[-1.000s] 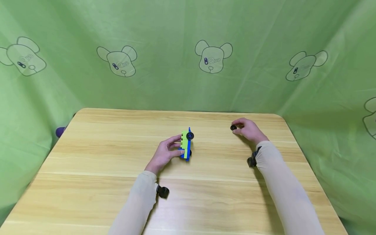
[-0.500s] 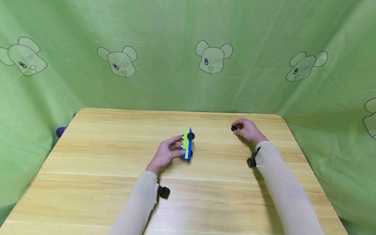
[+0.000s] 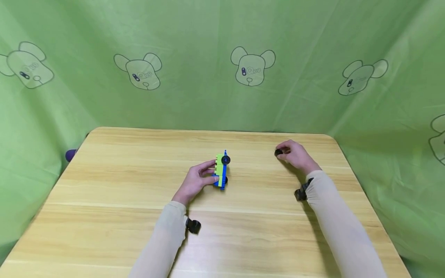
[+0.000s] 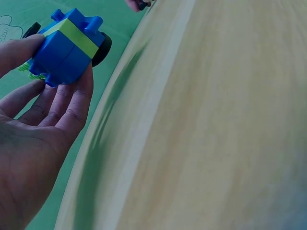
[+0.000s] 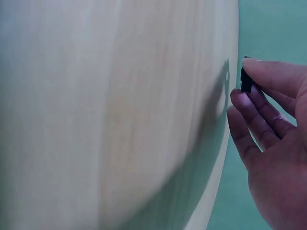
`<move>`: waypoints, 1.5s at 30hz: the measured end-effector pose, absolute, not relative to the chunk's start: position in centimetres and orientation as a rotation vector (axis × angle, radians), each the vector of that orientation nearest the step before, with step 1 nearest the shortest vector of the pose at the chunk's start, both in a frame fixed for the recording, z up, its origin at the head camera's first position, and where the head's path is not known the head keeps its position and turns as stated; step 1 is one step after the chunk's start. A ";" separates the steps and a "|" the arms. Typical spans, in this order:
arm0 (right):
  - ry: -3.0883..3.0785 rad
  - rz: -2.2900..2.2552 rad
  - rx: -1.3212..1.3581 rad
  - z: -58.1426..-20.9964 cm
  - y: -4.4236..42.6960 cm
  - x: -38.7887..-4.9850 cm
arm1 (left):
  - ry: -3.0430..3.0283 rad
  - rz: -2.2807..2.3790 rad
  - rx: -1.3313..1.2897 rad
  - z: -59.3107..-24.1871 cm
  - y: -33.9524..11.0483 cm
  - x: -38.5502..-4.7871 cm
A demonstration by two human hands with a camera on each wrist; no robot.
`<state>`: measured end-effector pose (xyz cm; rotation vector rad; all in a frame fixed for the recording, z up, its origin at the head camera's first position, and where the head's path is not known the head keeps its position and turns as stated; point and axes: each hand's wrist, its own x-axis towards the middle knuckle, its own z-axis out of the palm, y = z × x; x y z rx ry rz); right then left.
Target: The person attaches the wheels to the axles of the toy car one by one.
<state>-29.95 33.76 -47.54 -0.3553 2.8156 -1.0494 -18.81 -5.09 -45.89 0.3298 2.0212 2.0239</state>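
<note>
A toy car of blue and lime-green building bricks [image 3: 219, 170] is held in my left hand [image 3: 195, 180], thumb on the near side and fingers behind it. Black wheels [image 3: 226, 160] show on its right side in the head view. From the left wrist, the blue end of the brick car [image 4: 64, 50] faces the camera, with a dark wheel on either side. My right hand [image 3: 295, 155] pinches a loose black wheel [image 3: 278, 152] near the back right of the table. In the right wrist view that wheel [image 5: 246, 79] appears edge-on between thumb and fingers.
The wooden table [image 3: 139, 231] has rounded back corners. Behind it hangs a green curtain [image 3: 194, 77] printed with bear heads. A purple object [image 3: 70, 155] shows beyond the left edge. Each wrist wears a small black camera [image 3: 193, 226].
My right hand and the black wheel shift very slightly right, and the wheel turns a little in the fingers. My left hand with the brick car stays almost in place.
</note>
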 end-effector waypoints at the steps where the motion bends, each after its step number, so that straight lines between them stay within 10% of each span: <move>1: 2.814 -1.056 -0.359 -47.4 33.7 -29.8 | 2.024 2.022 0.328 -45.9 -5.1 -18.8; 45: 2.874 -1.122 -0.698 -44.9 28.5 -23.3 | 1.963 2.097 0.269 -45.9 -4.9 -19.2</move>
